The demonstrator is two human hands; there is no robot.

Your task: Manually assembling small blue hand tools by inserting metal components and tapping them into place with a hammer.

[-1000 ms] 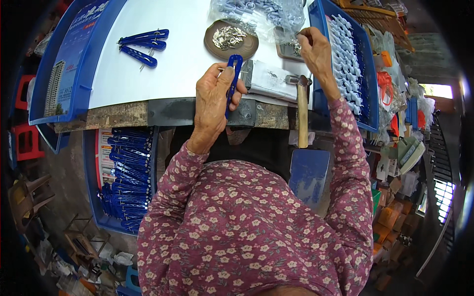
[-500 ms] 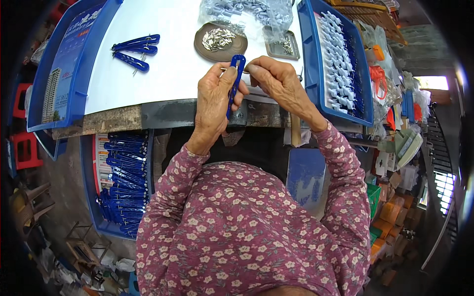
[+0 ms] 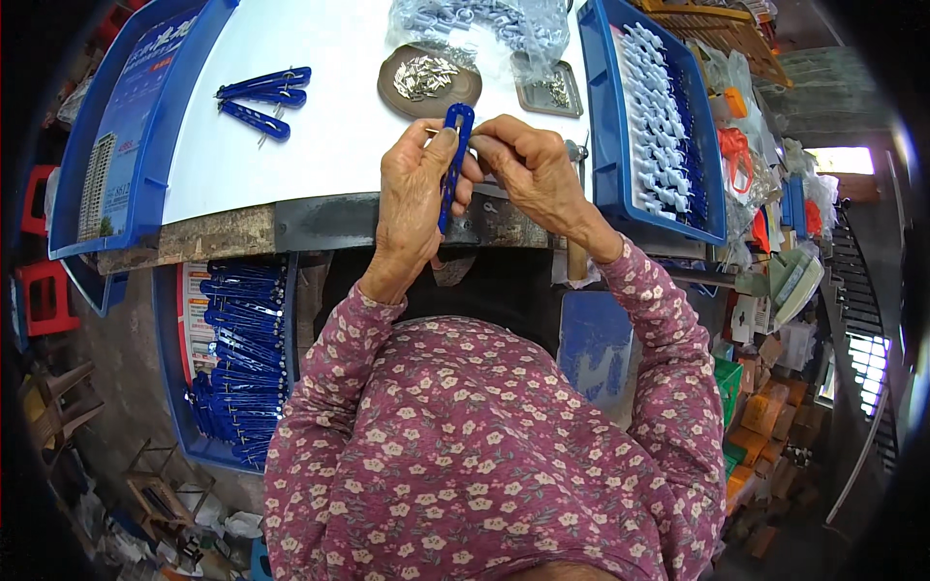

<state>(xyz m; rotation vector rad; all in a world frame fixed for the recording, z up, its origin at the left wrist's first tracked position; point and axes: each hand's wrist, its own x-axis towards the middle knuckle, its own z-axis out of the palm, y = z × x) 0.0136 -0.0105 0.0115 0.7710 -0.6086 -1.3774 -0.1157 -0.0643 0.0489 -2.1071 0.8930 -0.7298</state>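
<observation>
My left hand [image 3: 412, 189] is closed around a long, narrow blue plastic piece [image 3: 457, 120] with a slot near its top, held upright above the table's front edge. A thin metal bit juts out by the left thumb. Close against the right side of this piece, the thumb and fingers of my right hand [image 3: 538, 169] are pinched together. Whatever sits between those fingertips is hidden. Three similar blue pieces [image 3: 262, 101] with metal bits on them lie fanned out to the left. Beyond my hands, a brown round dish [image 3: 463, 89] holds small silvery metal pins [image 3: 423, 77].
A small metal tray [image 3: 528, 100] of tiny parts stands near a plastic bag [image 3: 484, 24] of pale blue parts. Blue bins flank the table: one left [image 3: 145, 184], one right [image 3: 610, 174]. Below, another bin [image 3: 172, 387] holds many blue pieces. A wooden handle [image 3: 577, 263] projects below the table edge.
My right hand has come slightly left, its fingertips closer to the blue piece. My left hand keeps its hold on it. The whole view has shifted a little.
</observation>
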